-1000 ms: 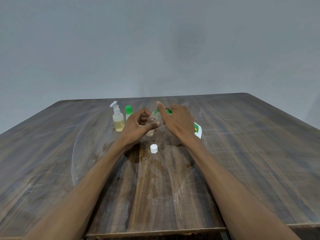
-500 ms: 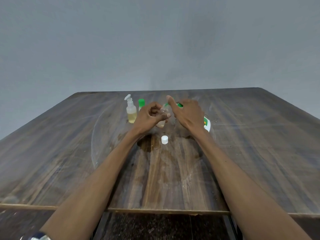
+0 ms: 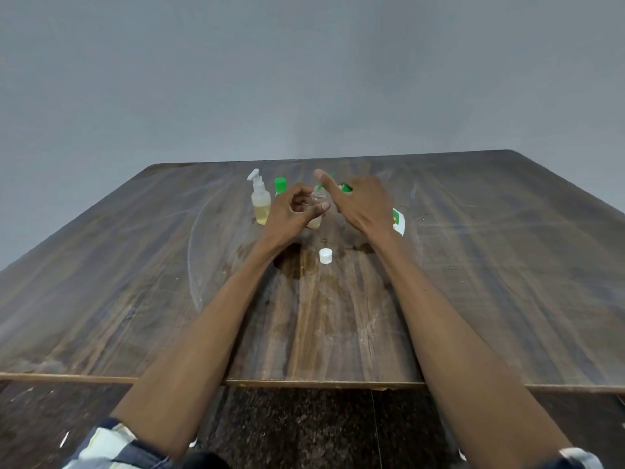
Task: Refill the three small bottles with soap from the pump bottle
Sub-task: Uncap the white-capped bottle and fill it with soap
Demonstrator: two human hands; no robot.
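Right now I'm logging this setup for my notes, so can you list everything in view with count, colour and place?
pump bottle: 1, clear with white pump and yellowish liquid, far centre of the table, left of the hands
green-capped small bottle: 1, green cap, just right of the pump bottle, mostly hidden behind the left hand
open small bottle: 1, clear with a little yellowish liquid, held between the hands
white cap: 1, white, loose on the table in front of the hands
green-and-white container: 1, lying behind the right wrist, mostly hidden
table: 1, dark wood
wall: grey, behind the table
left hand: 1, grip curled round the open small bottle
right hand: 1, raised above that bottle, something green behind its fingers
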